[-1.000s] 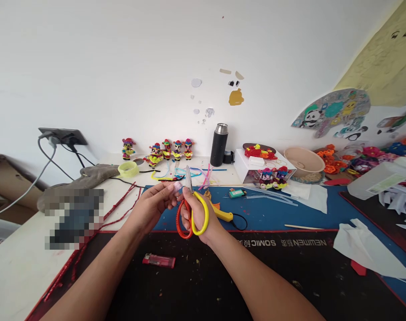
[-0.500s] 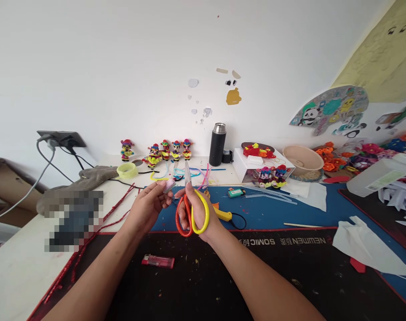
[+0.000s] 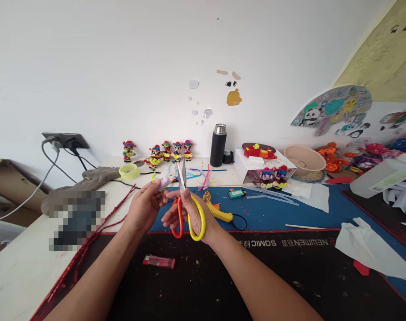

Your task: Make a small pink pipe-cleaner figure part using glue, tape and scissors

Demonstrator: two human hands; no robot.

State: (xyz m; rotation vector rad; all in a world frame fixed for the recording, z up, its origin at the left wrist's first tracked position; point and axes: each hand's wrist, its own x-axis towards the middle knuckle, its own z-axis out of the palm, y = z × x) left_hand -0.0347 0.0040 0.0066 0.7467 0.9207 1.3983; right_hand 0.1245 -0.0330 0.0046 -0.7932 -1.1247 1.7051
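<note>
Pinched in the fingertips of my left hand [image 3: 147, 200] is a small pale pink-white fuzzy piece [image 3: 164, 183]. My right hand [image 3: 192, 214] holds scissors [image 3: 197, 223] with one red and one yellow handle, thumb in the yellow loop. Their blades point up and stand slightly apart, just right of the pale piece; whether they touch it I cannot tell. Behind my right hand lies a yellow glue gun [image 3: 219, 213] with a black cord loop. A pink lighter [image 3: 159, 261] rests on the black mat below my hands.
Several small colourful figures [image 3: 154, 157] stand along the wall, left of a black thermos [image 3: 218, 146]. Pipe cleaners [image 3: 206, 176] lie scattered before it. A white box [image 3: 246, 167], a beige bowl [image 3: 304, 159], a clear bottle [image 3: 373, 180] and white cloth [image 3: 373, 249] are on the right.
The scissors have opened, their blades spreading apart, and they have shifted slightly left. My left hand still pinches the pale piece, which sits a little further left. The view has shifted slightly.
</note>
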